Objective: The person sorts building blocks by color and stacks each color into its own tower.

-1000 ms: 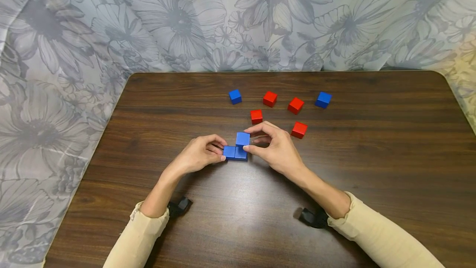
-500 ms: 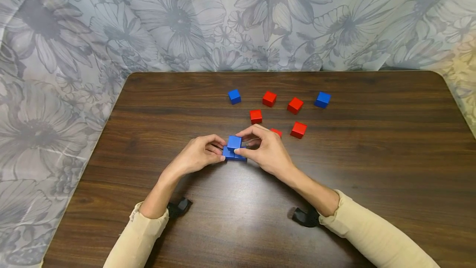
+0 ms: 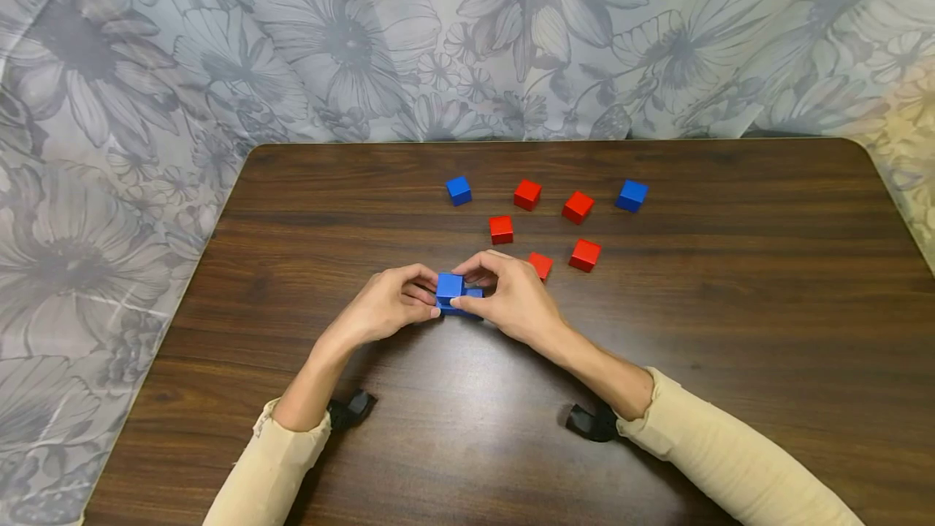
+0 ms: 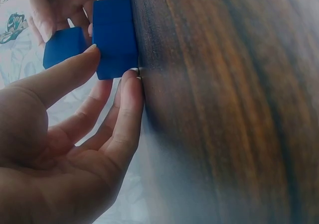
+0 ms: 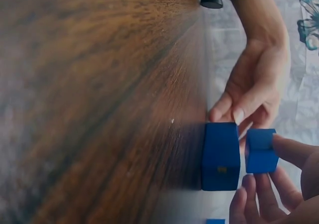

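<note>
Two blue cubes (image 4: 113, 35) sit side by side on the wooden table, forming a short row. My left hand (image 3: 387, 303) holds the row's left end between thumb and fingers. With thumb and fingertips, my right hand (image 3: 511, 295) pinches another blue cube (image 3: 450, 288). This held cube overlaps the row's left cube in the head view. A narrow gap separates the held cube (image 5: 261, 151) from the row (image 5: 221, 157) in the right wrist view. Right-hand fingers partly cover the row's right cube in the head view.
Several red cubes (image 3: 584, 255) lie scattered beyond the right hand, one (image 3: 540, 265) partly behind it. Two more blue cubes rest farther back, one to the left (image 3: 458, 191) and one to the right (image 3: 631, 196). A flowered cloth (image 3: 351, 39) hangs behind the table (image 3: 730, 307).
My right hand has carried its blue cube leftward, from over the row's right cube to over the left one. A red cube behind that hand has come into sight. The left hand stays put.
</note>
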Demonstrator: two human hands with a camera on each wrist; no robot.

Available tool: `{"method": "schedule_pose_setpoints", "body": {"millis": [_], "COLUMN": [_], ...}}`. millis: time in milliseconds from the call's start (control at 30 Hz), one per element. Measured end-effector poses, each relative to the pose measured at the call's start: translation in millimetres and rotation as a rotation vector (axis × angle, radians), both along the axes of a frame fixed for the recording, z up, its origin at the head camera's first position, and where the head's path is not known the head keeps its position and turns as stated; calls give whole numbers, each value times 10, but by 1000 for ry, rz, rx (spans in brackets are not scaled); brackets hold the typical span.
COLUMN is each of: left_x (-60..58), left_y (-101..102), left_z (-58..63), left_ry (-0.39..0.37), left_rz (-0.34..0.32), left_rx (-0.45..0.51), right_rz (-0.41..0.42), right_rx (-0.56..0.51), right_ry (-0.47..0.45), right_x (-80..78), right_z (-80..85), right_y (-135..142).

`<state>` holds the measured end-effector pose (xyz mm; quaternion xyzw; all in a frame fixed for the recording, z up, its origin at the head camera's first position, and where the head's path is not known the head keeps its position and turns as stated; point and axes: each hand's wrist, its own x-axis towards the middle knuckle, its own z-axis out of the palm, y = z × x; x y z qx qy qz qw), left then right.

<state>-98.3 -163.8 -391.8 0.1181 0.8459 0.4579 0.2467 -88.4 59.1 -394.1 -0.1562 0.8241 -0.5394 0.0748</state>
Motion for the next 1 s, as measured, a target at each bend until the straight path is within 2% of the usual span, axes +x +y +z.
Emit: {"method": "schedule_pose_setpoints", "body": {"millis": [267, 1000], "left_x": [-2, 5], "left_y": [9, 10], "left_z": [-8, -16], "left_ry": [12, 35], "left_rz": [0, -20], "left_rx": [-3, -12], "right_rz": [9, 44], "right_rx": [16, 63], "right_ry": [-15, 48], "right_x": [-1, 1], "right_z": [4, -38], "right_y": [-41, -52]}}
